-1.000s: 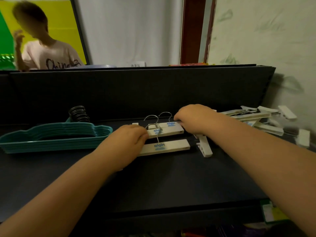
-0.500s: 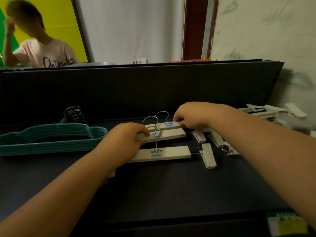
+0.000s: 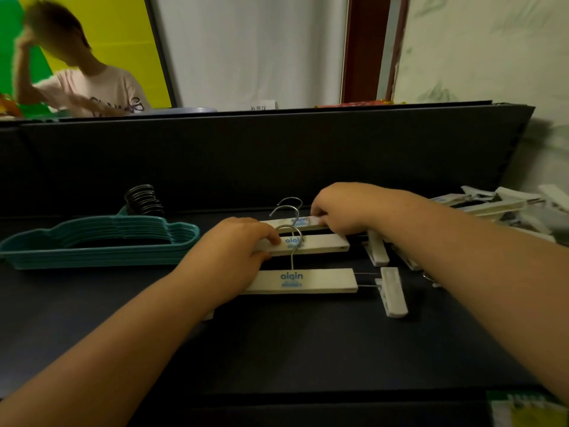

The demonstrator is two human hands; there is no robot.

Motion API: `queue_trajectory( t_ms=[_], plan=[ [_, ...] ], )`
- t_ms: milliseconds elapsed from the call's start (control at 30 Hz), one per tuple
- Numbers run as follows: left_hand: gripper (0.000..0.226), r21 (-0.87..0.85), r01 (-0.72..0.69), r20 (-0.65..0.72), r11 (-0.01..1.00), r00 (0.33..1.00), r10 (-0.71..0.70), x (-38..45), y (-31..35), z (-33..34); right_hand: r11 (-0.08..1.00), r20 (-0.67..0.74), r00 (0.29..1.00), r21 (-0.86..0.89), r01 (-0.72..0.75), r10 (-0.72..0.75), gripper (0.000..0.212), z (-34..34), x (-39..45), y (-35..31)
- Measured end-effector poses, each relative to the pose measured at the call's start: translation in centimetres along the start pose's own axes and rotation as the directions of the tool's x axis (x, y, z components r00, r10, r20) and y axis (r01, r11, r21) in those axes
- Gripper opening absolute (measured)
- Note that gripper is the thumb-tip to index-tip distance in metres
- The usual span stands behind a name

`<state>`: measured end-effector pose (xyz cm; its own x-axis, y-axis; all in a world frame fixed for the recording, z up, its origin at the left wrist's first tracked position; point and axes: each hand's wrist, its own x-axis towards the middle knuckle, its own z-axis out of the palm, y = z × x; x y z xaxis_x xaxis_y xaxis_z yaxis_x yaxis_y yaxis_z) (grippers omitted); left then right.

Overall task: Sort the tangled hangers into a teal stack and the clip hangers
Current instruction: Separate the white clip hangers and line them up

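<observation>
Three white clip hangers with metal hooks lie in a row on the dark table. The nearest clip hanger (image 3: 320, 281) lies free, its clip (image 3: 392, 291) at the right end. My left hand (image 3: 229, 254) pinches the left part of the middle clip hanger (image 3: 320, 244). My right hand (image 3: 341, 211) grips the right end of the farthest clip hanger (image 3: 289, 222). A neat stack of teal hangers (image 3: 98, 245) with black hooks (image 3: 144, 200) rests at the left.
More white clip hangers (image 3: 498, 208) lie in a jumble at the far right. A dark upright panel (image 3: 277, 149) closes off the back of the table. A person in a pale shirt (image 3: 89, 90) is behind it. A green-yellow packet (image 3: 529, 411) sits at the bottom right.
The three clip hangers have spread into a row and the view has come closer. My left hand shifted from the nearest hanger's side onto the middle one.
</observation>
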<state>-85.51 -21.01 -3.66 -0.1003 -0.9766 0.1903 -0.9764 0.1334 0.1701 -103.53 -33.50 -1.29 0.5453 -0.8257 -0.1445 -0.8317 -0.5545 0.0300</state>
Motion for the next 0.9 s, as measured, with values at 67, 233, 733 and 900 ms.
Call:
queue_trajectory(
  t_ms=[67,233,733,900],
  plan=[
    [0.033,-0.002,-0.007,0.001,1.0,1.0,0.007,0.1,0.0,-0.1,1.0,0.001,1.0,-0.005,-0.007,0.007,0.021,0.1,-0.2,0.4],
    [0.034,0.001,-0.018,-0.022,1.0,1.0,0.018,-0.1,0.1,-0.1,1.0,-0.032,0.999,-0.003,0.005,-0.005,0.021,0.2,-0.7,0.8],
    [0.031,-0.051,0.031,0.047,0.998,0.998,-0.029,1.1,0.0,0.5,0.989,-0.091,0.995,0.141,0.043,-0.031,0.025,0.6,-0.3,0.2],
    [0.031,-0.048,0.016,0.071,0.999,0.997,-0.012,1.4,-0.1,0.3,0.989,-0.108,0.994,0.144,0.02,-0.004,0.027,0.4,-1.3,0.3]
  ],
)
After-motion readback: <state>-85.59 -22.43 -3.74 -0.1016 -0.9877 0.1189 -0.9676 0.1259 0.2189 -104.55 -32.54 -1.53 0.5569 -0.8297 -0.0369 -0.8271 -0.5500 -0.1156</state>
